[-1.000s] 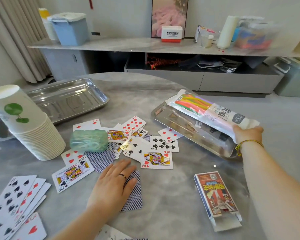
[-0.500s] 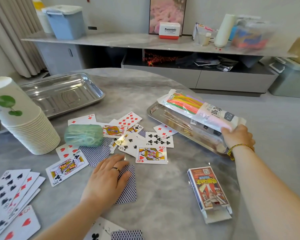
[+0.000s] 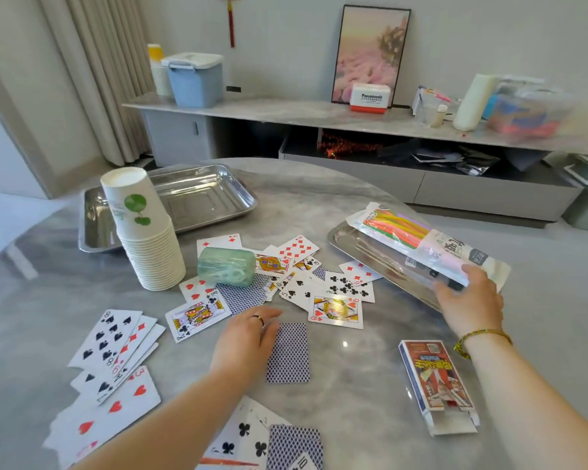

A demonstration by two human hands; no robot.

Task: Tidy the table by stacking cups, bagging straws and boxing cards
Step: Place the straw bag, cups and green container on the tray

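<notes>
**Inspector:** Left hand, please.

**Recorder:** Left hand (image 3: pixel 248 337), lower centre, with the forearm entering from the bottom edge. It lies palm down on the table (image 3: pixel 353 422), fingers straight and close together, pointing to the upper right. Their tips touch the upper left corner of a face-down card (image 3: pixel 287 354). It grips nothing.

**Inspector:** Right hand?

**Recorder:** Right hand (image 3: pixel 469 303), right of centre, with the arm reaching up from the lower right corner and the back of the hand to the camera. The fingers lie on the near end of the straw bag (image 3: pixel 421 239) (some blur here) — whether they pinch it or merely rest on it, I cannot tell.

**Inspector:** Position of the bag?

**Recorder:** Aslant over the right-hand steel tray (image 3: pixel 345 237), coloured straws showing inside.

**Inspector:** Remaining items?

**Recorder:** Cup stack (image 3: pixel 146 239), upside down, left of centre, just in front of a second tray (image 3: pixel 204 195). Card box (image 3: pixel 435 378), lower right beside the right forearm, its flap open toward the bottom edge. Loose cards (image 3: pixel 335 310) are scattered mid-frame and at lower left — mostly face up. A green roll (image 3: pixel 226 266) lies on some of them, beside the cups.
</notes>
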